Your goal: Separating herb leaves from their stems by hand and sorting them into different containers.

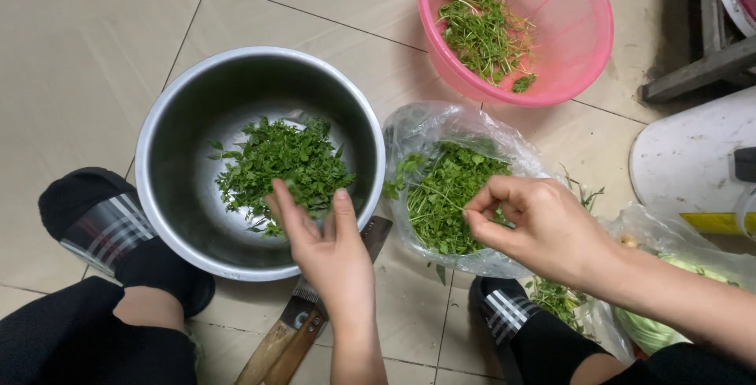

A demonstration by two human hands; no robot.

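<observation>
Head view looks straight down on a tiled floor point(71, 54), where a person squats with both feet in black striped slippers. Largest on it is a steel bowl point(169, 129) toward the left, with a loose heap of picked green leaves point(283, 164) in its middle. Toward the top edge sits a pink basket point(587, 46) with a smaller tuft of stemmy greens point(482, 35) inside. Between the two lies a clear plastic bag point(429, 125), open at the mouth and holding a bunch of unpicked herbs point(441, 196); its left side touches the rim of the bowl. A second bag with something pale green in it rests at the lower right (what it is, I cannot tell). A cleaver point(295, 322) with a wooden handle lies under the near rim of the bowl.

Left hand point(335, 255) hovers over the near rim with fingers spread fairly wide, a few leaves at its fingertips above the heap. Right hand point(543, 231) is curled over the bag, thumb and forefinger pinched narrow on a thin stem of the herbs.

For picking like this, my judgement is that it goes best when the pinch sits low on the stem and the leaves are stripped off cleanly, let go well inside the bowl and not at its rim, so none fall on the floor.
</observation>
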